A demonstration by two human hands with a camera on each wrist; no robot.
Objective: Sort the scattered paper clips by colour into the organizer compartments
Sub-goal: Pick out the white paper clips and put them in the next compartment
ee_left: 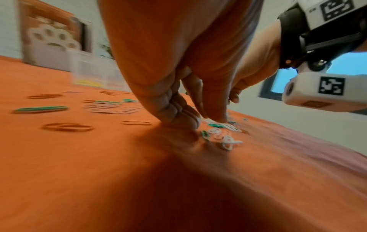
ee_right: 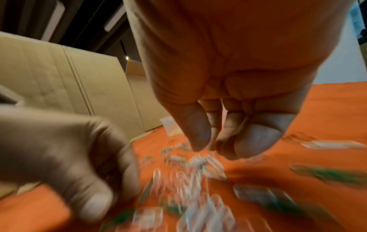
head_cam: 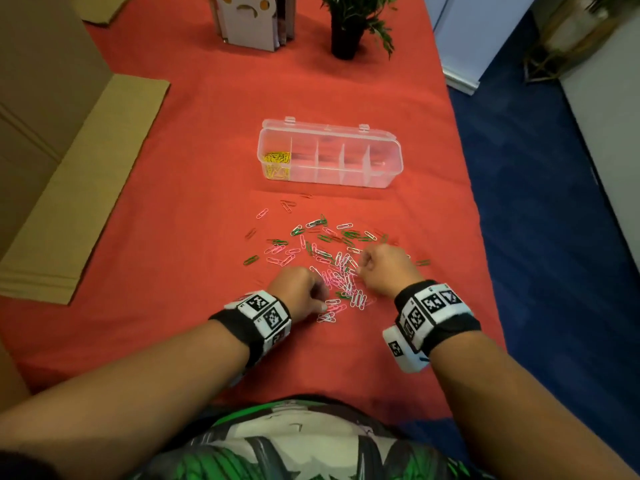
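Note:
A clear organizer (head_cam: pixel 382 157) lies on the red cloth, with yellow clips (head_cam: pixel 277 161) in its leftmost compartment. Pink, white, green and red paper clips (head_cam: pixel 322 247) are scattered in front of it. My left hand (head_cam: pixel 320 299) is curled down at the pile's near left edge. Its thumb and forefinger (ee_left: pixel 210 117) meet on white clips (ee_left: pixel 224 139) against the cloth. My right hand (head_cam: pixel 362 268) hovers just over the pile's right side with fingers curled. In the blurred right wrist view nothing shows between its thumb and fingertips (ee_right: pixel 258 141).
Flat cardboard (head_cam: pixel 79 188) lies along the left of the table. A white paw-cutout holder (head_cam: pixel 249 22) and a potted plant (head_cam: pixel 349 29) stand at the back. The table's right edge drops to blue carpet (head_cam: pixel 554 202).

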